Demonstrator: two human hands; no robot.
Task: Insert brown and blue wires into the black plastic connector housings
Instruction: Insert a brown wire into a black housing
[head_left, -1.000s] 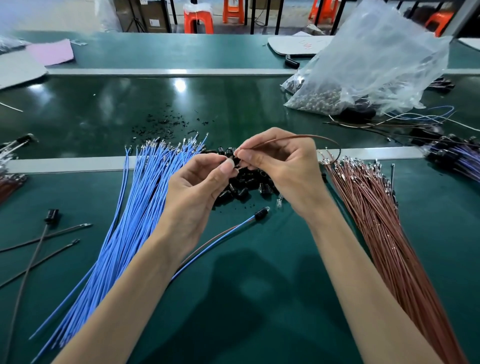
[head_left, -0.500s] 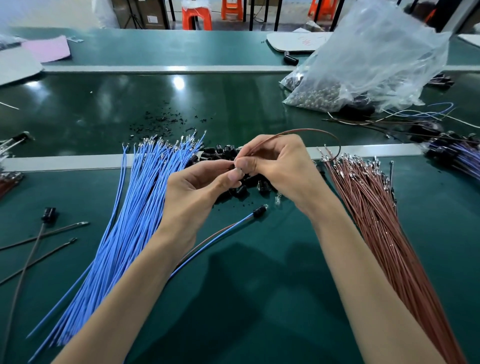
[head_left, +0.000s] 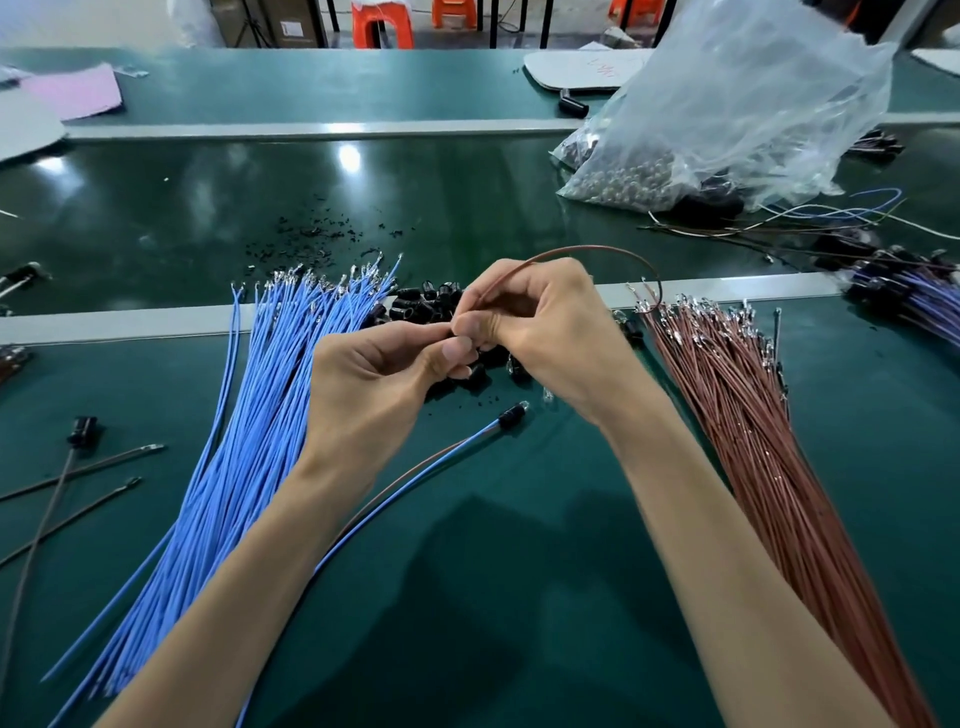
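My right hand (head_left: 540, 332) pinches a brown wire (head_left: 597, 252) that arcs up over the knuckles and down toward the brown bundle. My left hand (head_left: 374, 374) meets it at the fingertips and pinches something small there, hidden by the fingers; it looks like a black housing. Behind both hands lies a pile of black connector housings (head_left: 423, 304). A fan of blue wires (head_left: 260, 415) lies at the left, a fan of brown wires (head_left: 753, 441) at the right. One finished housing with a blue and a brown wire (head_left: 511, 415) lies below the hands.
A clear plastic bag (head_left: 727, 114) of small parts stands at the back right, with loose wires and finished assemblies (head_left: 904, 296) beside it. Dark wires with a black housing (head_left: 83, 428) lie at the left. Black crumbs (head_left: 311, 234) dot the green belt.
Both hands stay together at the fingertips, sliding slightly down the frame. The brown wire's loop has risen higher over my right hand.
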